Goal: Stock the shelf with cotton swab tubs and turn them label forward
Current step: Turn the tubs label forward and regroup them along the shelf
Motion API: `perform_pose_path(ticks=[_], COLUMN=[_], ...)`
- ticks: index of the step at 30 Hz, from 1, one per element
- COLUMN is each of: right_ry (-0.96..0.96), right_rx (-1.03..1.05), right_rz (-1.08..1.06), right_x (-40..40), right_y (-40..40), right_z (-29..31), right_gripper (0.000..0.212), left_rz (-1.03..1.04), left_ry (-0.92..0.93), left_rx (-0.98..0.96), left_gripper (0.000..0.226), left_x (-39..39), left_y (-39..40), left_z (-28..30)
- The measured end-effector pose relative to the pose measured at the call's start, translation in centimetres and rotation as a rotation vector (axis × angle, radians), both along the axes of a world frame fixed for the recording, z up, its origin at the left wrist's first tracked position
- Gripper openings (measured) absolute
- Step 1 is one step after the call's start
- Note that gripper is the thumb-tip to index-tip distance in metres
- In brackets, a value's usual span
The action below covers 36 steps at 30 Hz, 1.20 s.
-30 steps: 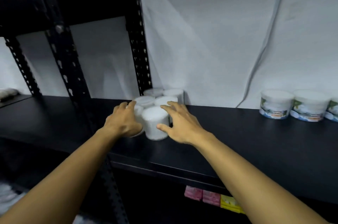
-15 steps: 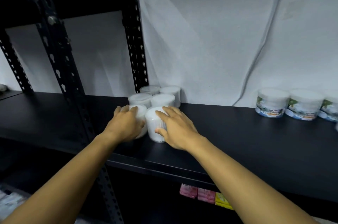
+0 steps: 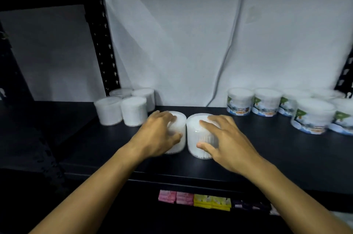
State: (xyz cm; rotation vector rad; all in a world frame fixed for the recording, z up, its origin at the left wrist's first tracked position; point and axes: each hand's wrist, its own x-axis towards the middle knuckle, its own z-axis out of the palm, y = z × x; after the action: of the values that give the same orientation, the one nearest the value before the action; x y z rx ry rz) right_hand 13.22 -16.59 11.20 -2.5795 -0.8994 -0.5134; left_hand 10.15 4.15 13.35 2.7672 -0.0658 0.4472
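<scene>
Two white cotton swab tubs stand side by side in the middle of the black shelf [image 3: 267,161], their labels not showing. My left hand [image 3: 156,136] grips the left tub [image 3: 178,124] from its side and top. My right hand [image 3: 223,140] wraps the right tub [image 3: 194,134], thumb low on its front, fingers over its lid. Several more tubs [image 3: 122,109] with plain white sides stand in a cluster at the back left. Along the back right, several tubs [image 3: 238,103] face forward with green and blue labels.
A black perforated upright [image 3: 103,38] rises at the back left beside the white cluster. White sheeting [image 3: 191,33] hangs behind the shelf. On the shelf below lie pink [image 3: 175,197] and yellow packs [image 3: 212,202]. Bare shelf lies between the held tubs and the labelled row.
Both hands have carried their two tubs rightward, away from the white cluster at the upright. The view has swung right, showing more labelled tubs.
</scene>
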Motion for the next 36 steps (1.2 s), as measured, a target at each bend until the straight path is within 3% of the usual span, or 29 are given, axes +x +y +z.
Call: perform_pose_path(ticks=[5,11,17,20,23,30,36], right_ry=[-0.083,-0.285,-0.348,-0.275,-0.034,0.537,0.409], right_rx=[-0.043,-0.098,-0.114,-0.026,0.209,0.449,0.445], right_rz=[-0.148,-0.276,-0.342,-0.263,-0.082,0.296,0.191], right_x=[-0.2,0.1,0.0,0.0,0.1,2.3,2.5], right_y=[-4.1,-5.2,-4.2,-4.6,-6.5,-9.6,-9.3], right_z=[-0.1,-0.6,-0.5,-0.4,0.0,0.2,-0.7], right_gripper=[0.059,0.054,0.071,0.077,0.079,0.085,0.072], left_rz=[-0.140,-0.315,-0.382,-0.369,-0.331,0.066,0.009], left_ry=[-0.018,0.033,0.049,0.063,0.086,-0.092,-0.130], left_rx=[-0.049,-0.116,-0.026,-0.019,0.001,0.029,-0.120], left_gripper=[0.053,0.063,0.050,0.052,0.061,0.072,0.063], left_x=[0.9,0.7,0.3,0.0,-0.7,-1.8,-0.8], left_y=[-3.2,-3.4,-1.8,-1.2,-1.2,-4.8,-5.0], left_z=[-0.1,0.4,1.1,1.3,1.2,-0.5,-1.1])
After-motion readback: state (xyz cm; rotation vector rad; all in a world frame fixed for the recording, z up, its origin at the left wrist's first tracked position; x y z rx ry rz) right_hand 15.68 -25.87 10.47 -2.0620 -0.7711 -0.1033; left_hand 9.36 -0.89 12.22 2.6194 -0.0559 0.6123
